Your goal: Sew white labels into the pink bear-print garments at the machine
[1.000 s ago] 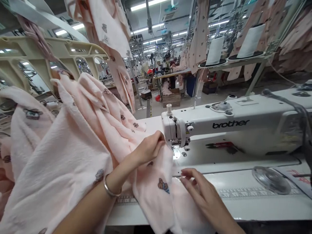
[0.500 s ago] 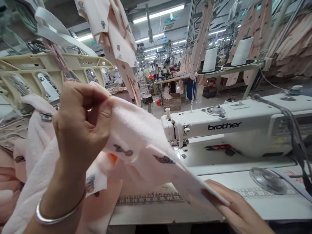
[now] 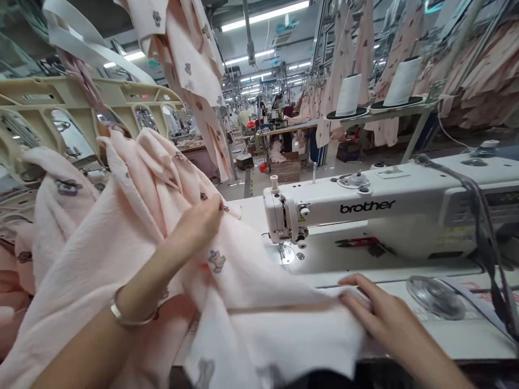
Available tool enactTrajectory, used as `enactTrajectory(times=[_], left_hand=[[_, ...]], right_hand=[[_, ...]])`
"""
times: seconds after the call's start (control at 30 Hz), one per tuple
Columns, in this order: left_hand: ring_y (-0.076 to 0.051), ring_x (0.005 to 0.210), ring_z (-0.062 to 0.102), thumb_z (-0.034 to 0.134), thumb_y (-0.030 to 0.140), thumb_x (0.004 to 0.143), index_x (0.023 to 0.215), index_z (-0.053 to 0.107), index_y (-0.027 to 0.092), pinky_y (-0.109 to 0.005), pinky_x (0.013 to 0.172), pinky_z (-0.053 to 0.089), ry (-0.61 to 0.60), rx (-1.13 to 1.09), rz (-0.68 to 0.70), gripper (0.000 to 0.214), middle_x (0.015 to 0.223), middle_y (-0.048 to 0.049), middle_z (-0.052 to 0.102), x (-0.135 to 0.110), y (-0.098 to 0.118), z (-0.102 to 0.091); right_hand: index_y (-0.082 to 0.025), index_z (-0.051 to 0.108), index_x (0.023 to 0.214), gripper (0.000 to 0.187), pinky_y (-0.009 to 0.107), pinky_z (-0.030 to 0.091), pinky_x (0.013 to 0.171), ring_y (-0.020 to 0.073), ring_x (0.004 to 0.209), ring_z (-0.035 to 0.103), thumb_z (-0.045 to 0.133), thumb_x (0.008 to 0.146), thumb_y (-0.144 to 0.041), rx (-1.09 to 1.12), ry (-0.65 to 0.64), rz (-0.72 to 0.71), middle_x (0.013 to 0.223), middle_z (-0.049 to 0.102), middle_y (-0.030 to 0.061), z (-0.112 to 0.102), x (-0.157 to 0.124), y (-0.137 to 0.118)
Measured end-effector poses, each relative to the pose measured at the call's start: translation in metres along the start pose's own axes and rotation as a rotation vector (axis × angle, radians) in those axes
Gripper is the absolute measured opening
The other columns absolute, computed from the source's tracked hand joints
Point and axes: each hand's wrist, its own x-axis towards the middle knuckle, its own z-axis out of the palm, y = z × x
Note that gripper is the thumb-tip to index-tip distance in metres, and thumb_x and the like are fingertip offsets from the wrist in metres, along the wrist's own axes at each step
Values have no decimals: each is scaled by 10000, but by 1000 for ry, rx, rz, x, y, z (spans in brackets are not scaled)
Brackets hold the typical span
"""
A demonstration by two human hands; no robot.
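head view — left hand pinching pink cloth, right hand holding edge — little room before sewing machine

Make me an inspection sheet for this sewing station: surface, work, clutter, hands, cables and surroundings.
Surface: white table, partly covered.
Work: printed pale pink fabric spread before the sewing machine.
Clutter: red-and-black tool beneath the machine's arm; clear round object on the table.
Hands: left hand pinches the fabric; right hand holds its edge.
Cables: dark strip over the machine, possibly a cable.
Surroundings: thread cones, hanging garments.
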Motion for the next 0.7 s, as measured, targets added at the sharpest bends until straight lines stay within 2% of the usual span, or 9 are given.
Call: enactTrajectory(times=[0.07, 0.13, 0.2, 0.27, 0.37, 0.47, 0.57, 0.63, 0.7], left_hand=[[-270, 744, 586, 378, 57, 845, 896, 532, 78, -385, 649, 458, -76, 26, 0, 164, 823, -155, 597, 4, 9, 32], [-284, 862, 581, 407, 15, 817, 878, 551, 61, -404, 747, 459, -141, 4, 78, 164, 926, -197, 589, -2, 27, 60], [-219, 884, 581, 440, 8, 817, 861, 572, 98, -329, 811, 460, -226, -73, 228, 166, 945, -136, 605, -17, 52, 83], [-137, 781, 587, 474, 54, 841, 831, 589, 159, -218, 760, 473, -329, -176, 404, 156, 854, -32, 624, -35, 74, 103], [-216, 1034, 553, 450, 178, 896, 1110, 549, 140, -331, 885, 465, -324, -254, 492, 239, 1117, -103, 593, -50, 90, 127], [-308, 1181, 463, 407, 230, 916, 1199, 499, 121, -488, 942, 411, -314, -244, 358, 317, 1228, -182, 521, -38, 86, 144], [-286, 1059, 530, 422, 218, 897, 1006, 581, 150, -424, 828, 473, -319, -259, 275, 204, 1095, -152, 573, -10, 71, 154], [-244, 902, 576, 450, 217, 877, 907, 588, 158, -342, 701, 493, -302, -275, 255, 153, 988, -117, 592, 11, 54, 159], [-193, 729, 571, 450, 163, 860, 824, 579, 154, -295, 624, 475, -255, -289, 202, 134, 823, -71, 581, 30, 34, 161]], right_hand=[[-167, 583, 1054, 401, 409, 528, 677, 283, 856, 623, 287, 924, -403, -255, 235, -90, 959, 648, 107, 31, 7, -4], [-106, 549, 1133, 388, 417, 499, 775, 289, 1003, 578, 281, 947, -316, -425, 352, -298, 1096, 606, 148, 56, 5, -9], [-73, 554, 1120, 362, 363, 480, 810, 255, 1042, 565, 303, 962, -280, -492, 351, -502, 1136, 595, 150, 71, 3, -14], [-61, 573, 1088, 367, 348, 468, 816, 243, 1038, 570, 301, 971, -278, -528, 325, -599, 1133, 604, 145, 77, 6, -17], [-36, 587, 1071, 380, 404, 441, 836, 288, 1038, 564, 305, 968, -270, -585, 294, -590, 1126, 603, 173, 81, 18, -20], [-52, 601, 1057, 323, 386, 432, 841, 281, 1009, 571, 360, 951, -239, -528, 297, -646, 1089, 623, 155, 103, 27, -33], [-93, 631, 942, 411, 344, 449, 781, 241, 910, 588, 277, 980, -299, -270, 413, -650, 955, 659, 115, 143, 27, -59], [-127, 622, 791, 422, 358, 451, 734, 241, 823, 586, 245, 964, -207, -151, 490, -577, 836, 651, 114, 166, 25, -74], [-152, 557, 653, 394, 372, 455, 717, 235, 770, 579, 259, 895, -66, -105, 513, -520, 760, 621, 109, 174, 23, -78]])
